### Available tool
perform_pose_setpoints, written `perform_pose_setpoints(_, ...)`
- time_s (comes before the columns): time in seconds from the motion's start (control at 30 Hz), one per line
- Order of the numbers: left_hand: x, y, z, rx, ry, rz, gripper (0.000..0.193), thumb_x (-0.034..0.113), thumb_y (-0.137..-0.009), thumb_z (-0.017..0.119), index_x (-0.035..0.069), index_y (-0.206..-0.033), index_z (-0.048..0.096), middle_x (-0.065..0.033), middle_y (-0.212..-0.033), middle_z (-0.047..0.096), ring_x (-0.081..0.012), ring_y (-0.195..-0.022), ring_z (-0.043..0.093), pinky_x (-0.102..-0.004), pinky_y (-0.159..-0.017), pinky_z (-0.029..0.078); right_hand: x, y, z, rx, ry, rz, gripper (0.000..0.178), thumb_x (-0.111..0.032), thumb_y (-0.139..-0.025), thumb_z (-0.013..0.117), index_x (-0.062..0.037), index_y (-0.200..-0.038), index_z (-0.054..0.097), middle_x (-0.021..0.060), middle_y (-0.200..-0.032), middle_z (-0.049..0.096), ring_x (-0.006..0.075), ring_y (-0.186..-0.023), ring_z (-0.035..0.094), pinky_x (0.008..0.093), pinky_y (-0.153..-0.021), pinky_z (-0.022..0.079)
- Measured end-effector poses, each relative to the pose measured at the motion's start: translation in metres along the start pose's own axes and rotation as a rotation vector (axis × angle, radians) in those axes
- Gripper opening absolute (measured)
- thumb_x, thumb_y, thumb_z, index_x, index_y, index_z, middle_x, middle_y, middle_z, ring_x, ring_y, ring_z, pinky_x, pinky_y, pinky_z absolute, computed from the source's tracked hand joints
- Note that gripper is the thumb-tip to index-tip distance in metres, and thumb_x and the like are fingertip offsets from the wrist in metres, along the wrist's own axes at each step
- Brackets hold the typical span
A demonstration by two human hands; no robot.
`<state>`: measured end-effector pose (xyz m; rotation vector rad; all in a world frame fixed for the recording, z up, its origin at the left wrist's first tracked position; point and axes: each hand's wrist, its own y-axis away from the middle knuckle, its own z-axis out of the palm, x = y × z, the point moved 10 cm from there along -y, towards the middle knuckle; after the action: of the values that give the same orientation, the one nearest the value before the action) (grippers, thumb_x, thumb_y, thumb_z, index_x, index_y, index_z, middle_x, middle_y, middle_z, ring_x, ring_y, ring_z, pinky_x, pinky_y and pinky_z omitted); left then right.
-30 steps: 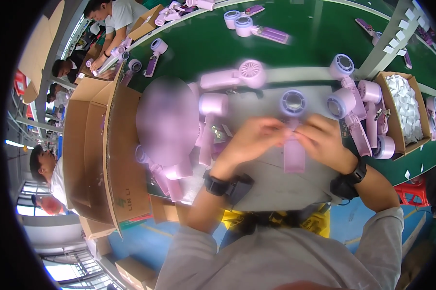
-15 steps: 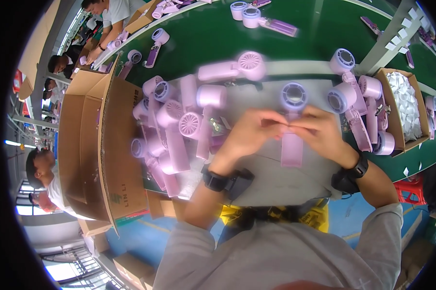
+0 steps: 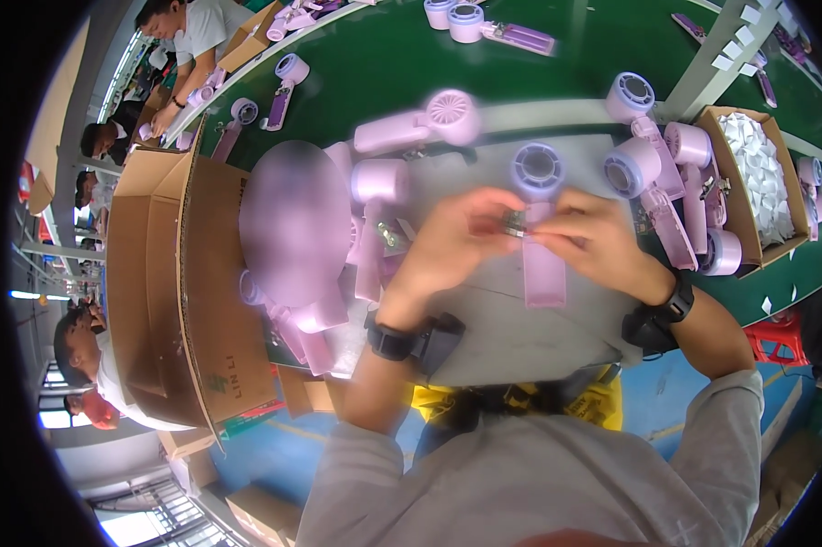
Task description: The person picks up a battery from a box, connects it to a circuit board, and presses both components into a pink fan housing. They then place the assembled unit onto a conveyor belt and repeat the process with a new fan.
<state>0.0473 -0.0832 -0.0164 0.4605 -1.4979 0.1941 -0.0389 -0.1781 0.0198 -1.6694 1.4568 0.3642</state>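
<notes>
A small metal part (image 3: 517, 224) sits between the two hands, right above a purple hair dryer (image 3: 540, 228) that lies flat on the grey mat (image 3: 520, 337). The dryer's round head points away from the person and its handle points back toward them, so it stays put while the hands work just over it.

The left hand (image 3: 447, 242) is curled, with its fingertips pinched on one side of the little part. The right hand (image 3: 593, 239) is curled too and pinches the other side. Both hands hold it tight and close together, likely because the part is so tiny.

More purple hair dryers (image 3: 652, 173) are piled just to the right, easy to grab. Another pile (image 3: 365, 228) lies to the left, part of it blurred. A small box of white bits (image 3: 757, 173) stands at the far right. A big open cardboard box (image 3: 179, 273) stands on the left. Past the mat runs a long green table (image 3: 384, 64), where other people (image 3: 188, 32) sit working with the same dryers.
</notes>
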Motion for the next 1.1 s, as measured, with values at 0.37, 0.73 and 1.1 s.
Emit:
perform_pose_setpoints(0.37,0.0033,0.0014,-0.0015,0.025,-0.004,-0.001,0.035,-0.007,-0.079,0.072,-0.001,-0.111,0.059,-0.0031,-0.099,0.066,-0.0072,-0.082,0.061,-0.0205,-0.073,0.051,-0.0047,0.0008,-0.0021,0.028,0.003,-0.047,0.018,-0.007,-0.076,0.076,-0.0089,-0.094,0.074,0.0058,-0.076,0.054,0.0192,-0.064,0.054,0.0309,-0.054,0.041)
perform_pose_setpoints(0.73,0.0001,0.0005,-0.0039,0.028,0.015,0.034,0.032,-0.009,-0.078,0.072,0.0,-0.106,0.059,-0.0033,-0.097,0.066,-0.0091,-0.087,0.064,-0.0228,-0.079,0.053,-0.0071,0.0026,-0.0034,0.026,0.033,-0.056,0.02,-0.006,-0.075,0.077,-0.0092,-0.095,0.075,0.0052,-0.076,0.054,0.0185,-0.065,0.054,0.0302,-0.054,0.041)
perform_pose_setpoints(1.1,0.0001,-0.0003,-0.0023,0.007,0.028,0.051,0.032,-0.009,-0.078,0.073,0.0,-0.105,0.058,-0.0036,-0.097,0.066,-0.0094,-0.088,0.064,-0.0231,-0.08,0.054,-0.0097,0.0036,-0.0037,0.033,0.045,-0.092,0.021,-0.006,-0.074,0.077,-0.0093,-0.095,0.075,0.005,-0.076,0.054,0.0183,-0.065,0.054,0.0303,-0.054,0.042)
